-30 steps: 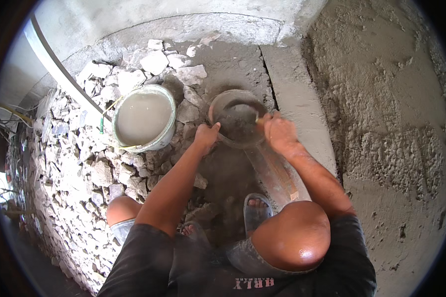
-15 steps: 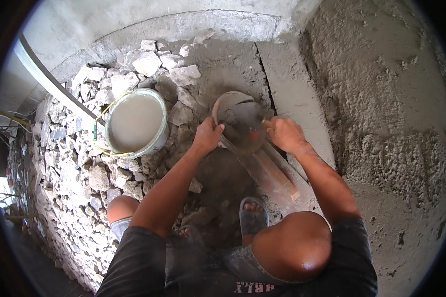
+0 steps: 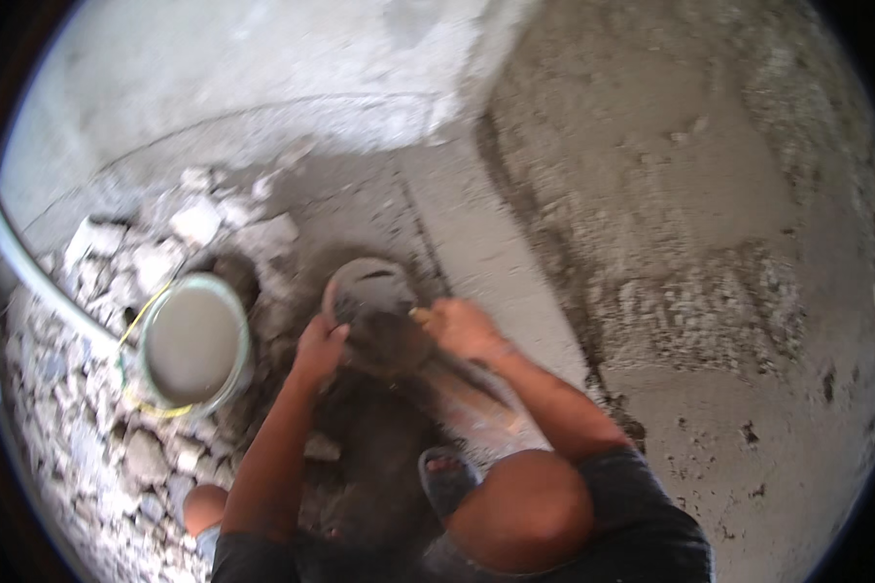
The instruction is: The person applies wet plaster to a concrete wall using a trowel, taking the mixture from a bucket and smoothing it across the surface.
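Note:
A round shallow pan (image 3: 332, 290) with dark grey mortar (image 3: 384, 338) in it sits tilted in front of me. My left hand (image 3: 321, 348) is closed on its left rim, thumb on top. At the pan's right side my right hand (image 3: 465, 328) is wrapped round a trowel, whose pale handle end (image 3: 421, 315) sticks out beyond the fingers. The trowel's blade is blurred and merges with the mortar. Under and beside the pan lies a plank (image 3: 481, 406), slanting toward my sandalled foot (image 3: 447, 478).
A bucket (image 3: 240, 377) of cloudy grey water, with a yellow handle, stands left among broken stones (image 3: 146, 459). A pale curved pipe (image 3: 49, 287) runs behind it. Ahead is a plastered wall (image 3: 262, 58); rough wet-looking mortar (image 3: 651, 194) covers the right side.
My view has swung up and to the right, so everything sits lower and further left in it. Both hands keep their grips, and the dark blade blurs lower in the pan.

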`<state>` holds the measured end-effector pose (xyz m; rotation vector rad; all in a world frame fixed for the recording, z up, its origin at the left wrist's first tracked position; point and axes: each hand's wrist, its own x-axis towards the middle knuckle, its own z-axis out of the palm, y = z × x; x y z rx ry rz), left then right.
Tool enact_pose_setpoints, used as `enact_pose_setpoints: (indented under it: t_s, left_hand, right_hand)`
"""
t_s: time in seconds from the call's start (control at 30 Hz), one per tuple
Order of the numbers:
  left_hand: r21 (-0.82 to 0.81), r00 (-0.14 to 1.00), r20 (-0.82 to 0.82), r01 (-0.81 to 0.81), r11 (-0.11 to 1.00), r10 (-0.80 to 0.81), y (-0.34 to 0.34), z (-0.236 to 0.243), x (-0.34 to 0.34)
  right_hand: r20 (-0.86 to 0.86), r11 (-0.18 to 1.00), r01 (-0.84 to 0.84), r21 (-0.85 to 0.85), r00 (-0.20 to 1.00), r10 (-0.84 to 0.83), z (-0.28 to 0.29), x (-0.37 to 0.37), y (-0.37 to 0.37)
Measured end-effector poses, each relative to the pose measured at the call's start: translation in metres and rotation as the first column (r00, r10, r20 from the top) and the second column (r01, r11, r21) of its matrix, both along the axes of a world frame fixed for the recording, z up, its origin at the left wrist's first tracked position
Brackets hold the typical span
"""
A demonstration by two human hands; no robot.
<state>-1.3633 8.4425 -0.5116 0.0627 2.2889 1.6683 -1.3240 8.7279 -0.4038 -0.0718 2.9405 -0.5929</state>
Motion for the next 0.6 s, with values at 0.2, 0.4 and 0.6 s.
enact_pose_setpoints:
  t_s: [0.2,0.4,0.6]
  left_hand:
    - [0.09,0.996,0.093,-0.002,0.996,-0.007,0.008,0.001,0.006]
    - [0.21,0.981,0.169,-0.133,0.969,0.098,-0.02,0.007,0.007]
    - [0.118,0.985,0.172,-0.046,0.992,0.025,-0.032,0.032,0.009]
  right_hand:
    - [0.33,0.966,-0.19,0.173,0.936,0.125,-0.009,0.006,-0.034]
    - [0.381,0.989,-0.061,-0.132,0.919,0.107,0.074,-0.009,-0.039]
    - [0.287,0.964,-0.17,0.206,0.952,0.107,-0.002,0.022,-0.048]
